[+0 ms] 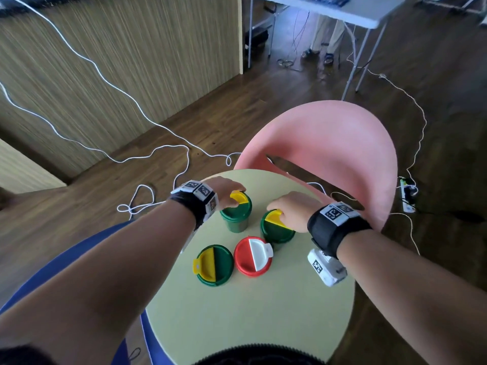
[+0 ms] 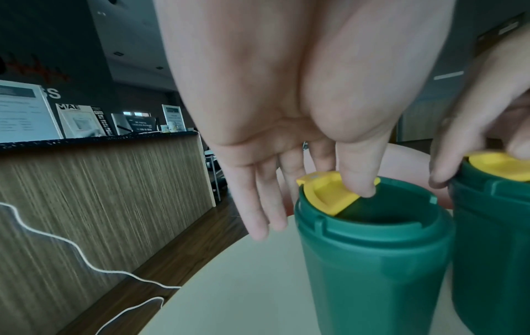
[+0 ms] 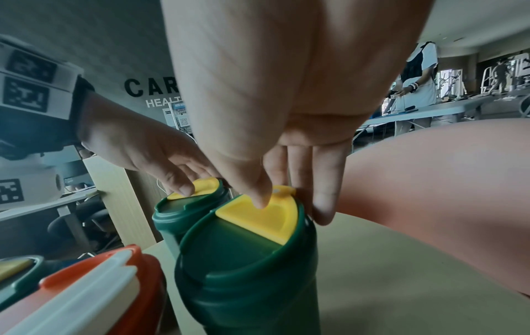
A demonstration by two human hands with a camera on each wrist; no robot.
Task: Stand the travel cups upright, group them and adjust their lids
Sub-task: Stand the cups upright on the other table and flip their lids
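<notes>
Pressing flaps [image 2: 326, 195], L hand [image 1: 226, 187] far green cup [image 1: 237, 222], R hand [image 1: 291, 209] right cup [image 1: 278, 233]

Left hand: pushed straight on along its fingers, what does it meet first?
The yellow flap of the green cup; the thumb of the left hand is on it. Its fingers would likely reach the table.

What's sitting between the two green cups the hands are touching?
Nothing. The head view shows only a narrow strip of bare table between the left cup and the right cup.
</notes>
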